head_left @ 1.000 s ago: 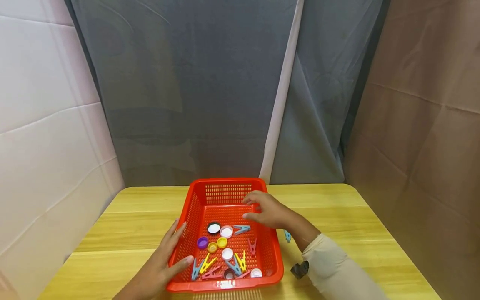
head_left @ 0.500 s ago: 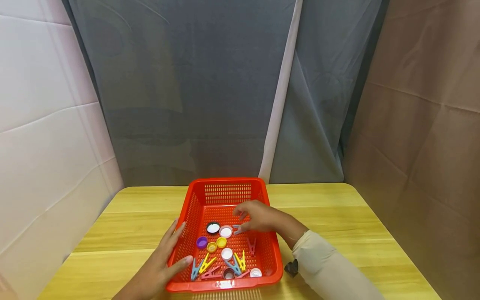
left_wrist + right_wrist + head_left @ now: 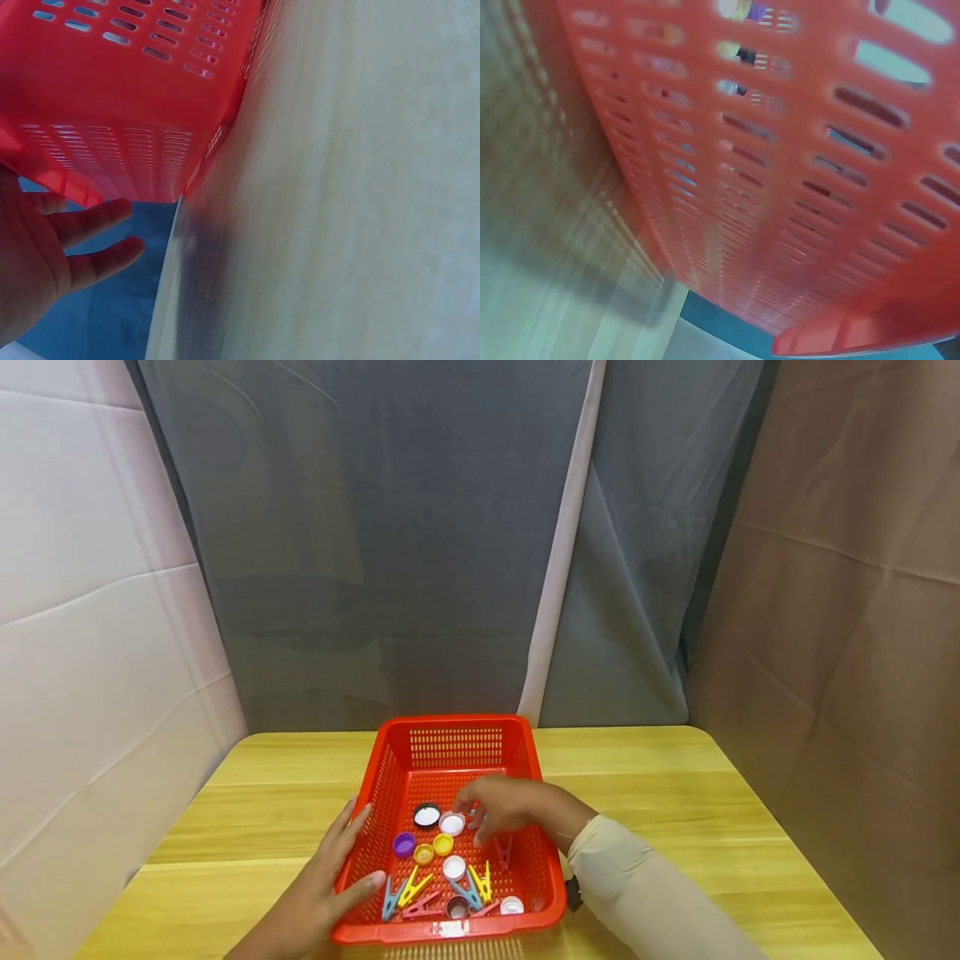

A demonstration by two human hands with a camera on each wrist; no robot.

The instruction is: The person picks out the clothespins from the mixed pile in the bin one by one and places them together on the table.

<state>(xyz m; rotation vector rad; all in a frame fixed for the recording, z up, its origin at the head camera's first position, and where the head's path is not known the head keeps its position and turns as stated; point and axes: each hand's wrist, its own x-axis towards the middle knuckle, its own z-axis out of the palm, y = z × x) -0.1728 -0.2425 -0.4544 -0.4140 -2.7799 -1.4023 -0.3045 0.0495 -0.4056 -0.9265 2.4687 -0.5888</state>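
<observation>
A red plastic basket (image 3: pixel 450 929) stands on the wooden table, holding bottle caps and clothespins. My left hand (image 3: pixel 322 885) rests against its left side, fingers straight along the outer wall and thumb over the rim. In the left wrist view, those fingers (image 3: pixel 97 259) stretch past the basket corner. My right hand (image 3: pixel 501 806) reaches over the right rim, fingers bent down and thumb apart from them. A blue clothespin (image 3: pixel 472 814) lies mostly hidden under it. Close to its fingertips is a pink-rimmed white cap (image 3: pixel 452 823). The right wrist view shows only the basket's slotted wall (image 3: pixel 742 157).
Around the right hand lie a black-rimmed cap (image 3: pixel 427 815), a purple cap (image 3: pixel 403 844), yellow caps (image 3: pixel 443 844) and a pink clothespin (image 3: pixel 503 853). Yellow clothespins (image 3: pixel 414 887), more pink and blue ones, and other caps gather at the basket's near end. Grey curtains (image 3: pixel 450 568) hang behind the table.
My right hand has moved left and lower into the basket, covering more of the blue clothespin. The left hand and the basket have stayed in place.
</observation>
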